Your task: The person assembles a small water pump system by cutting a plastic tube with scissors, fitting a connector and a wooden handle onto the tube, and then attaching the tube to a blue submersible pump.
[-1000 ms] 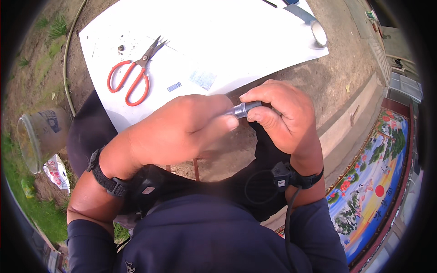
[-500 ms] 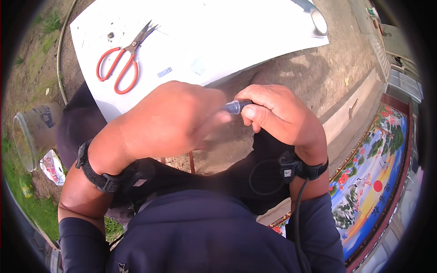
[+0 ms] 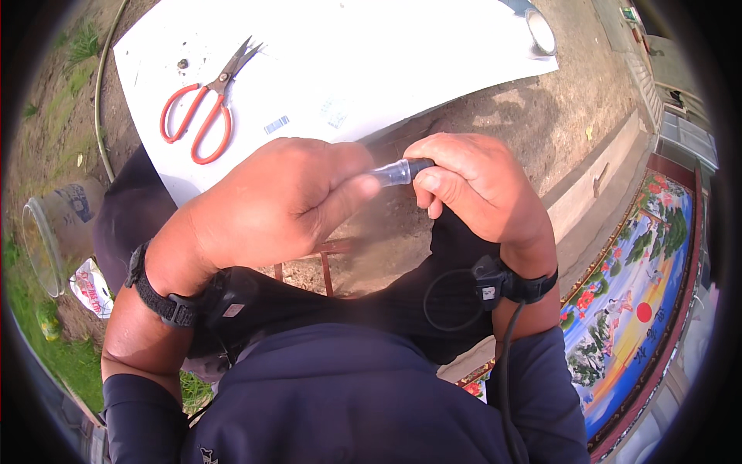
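The clear plastic tube (image 3: 391,174) lies between your 2 hands, near both, its long axis running rightward and slightly away from you. Your left hand (image 3: 290,199), back upward, is closed on its clear end; your right hand (image 3: 478,182), angled inward, pinches the black end piece (image 3: 420,165) between thumb and forefinger.

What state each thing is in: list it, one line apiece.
Left hand: closed on the clear tube
Right hand: pinching the black piece
Clear tube: meeting the black piece; how firmly, cannot tell
White sheet: spread out
Scissors: blades slightly open, lying on the white sheet
Roll: hollow end showing
Wrist straps: fastened around both wrists
Bucket: standing or tipped, unclear
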Demonstrator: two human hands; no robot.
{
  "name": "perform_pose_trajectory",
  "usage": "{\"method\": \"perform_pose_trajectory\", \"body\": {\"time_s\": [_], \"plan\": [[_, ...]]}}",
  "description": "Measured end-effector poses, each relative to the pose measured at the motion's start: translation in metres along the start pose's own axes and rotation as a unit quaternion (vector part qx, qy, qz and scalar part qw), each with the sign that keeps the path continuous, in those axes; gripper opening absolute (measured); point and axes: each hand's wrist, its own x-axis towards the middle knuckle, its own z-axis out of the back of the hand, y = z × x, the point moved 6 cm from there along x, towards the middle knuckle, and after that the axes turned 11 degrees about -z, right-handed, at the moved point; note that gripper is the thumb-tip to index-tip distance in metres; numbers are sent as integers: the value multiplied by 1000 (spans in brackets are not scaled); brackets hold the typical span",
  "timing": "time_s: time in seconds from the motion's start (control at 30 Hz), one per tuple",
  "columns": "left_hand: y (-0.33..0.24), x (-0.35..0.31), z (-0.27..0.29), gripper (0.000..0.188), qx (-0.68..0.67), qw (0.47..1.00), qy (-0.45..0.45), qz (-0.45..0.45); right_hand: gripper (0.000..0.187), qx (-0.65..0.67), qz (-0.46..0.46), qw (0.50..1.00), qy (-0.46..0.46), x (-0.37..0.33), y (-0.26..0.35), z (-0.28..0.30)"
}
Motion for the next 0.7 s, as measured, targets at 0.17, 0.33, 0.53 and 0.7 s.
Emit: {"method": "perform_pose_trajectory", "body": {"time_s": [0.17, 0.33, 0.53, 0.7], "plan": [[0, 1, 2, 21, 29, 999, 35, 21, 18, -8, 11, 1000, -10, 0, -3, 0], [-2, 1, 0, 16, 75, 997, -12, -14, 16, -24, 13, 999, -42, 0, -4, -6], [-3, 0, -1, 14, 104, 993, -55, -19, 12, -49, -1, 995, -85, 1, 1, -10], [-3, -1, -1, 14, 104, 992, -67, -2, 12, -101, 40, 986, -128, 1, 2, -11]]}}
